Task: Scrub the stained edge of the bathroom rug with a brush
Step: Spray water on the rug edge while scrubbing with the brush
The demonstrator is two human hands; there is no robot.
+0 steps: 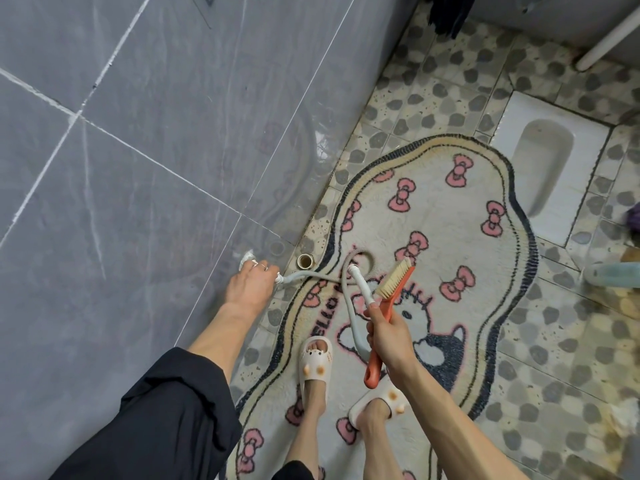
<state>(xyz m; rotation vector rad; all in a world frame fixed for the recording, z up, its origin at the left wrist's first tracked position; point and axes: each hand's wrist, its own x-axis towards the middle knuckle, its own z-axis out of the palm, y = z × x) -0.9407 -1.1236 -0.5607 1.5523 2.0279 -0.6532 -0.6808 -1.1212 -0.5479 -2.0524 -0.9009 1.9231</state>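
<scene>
A cream bathroom rug (450, 216) with pink bows, a cartoon cat and a dark wavy border lies on the pebble-patterned floor. My right hand (389, 336) grips an orange-handled brush (391, 299) with pale bristles, held above the rug's middle, together with the white nozzle end of a grey hose (348, 299). The hose loops over the rug back to the wall. My left hand (251, 284) reaches low to the grey tiled wall and grips the tap fitting (247, 258) where the hose joins. My feet in white slippers (313, 362) stand on the rug.
A grey tiled wall (138, 150) fills the left. A floor drain pipe (305, 260) opens beside the rug's left edge. A white squat toilet (547, 164) sits just beyond the rug at the right. A white pole (606, 39) leans at top right.
</scene>
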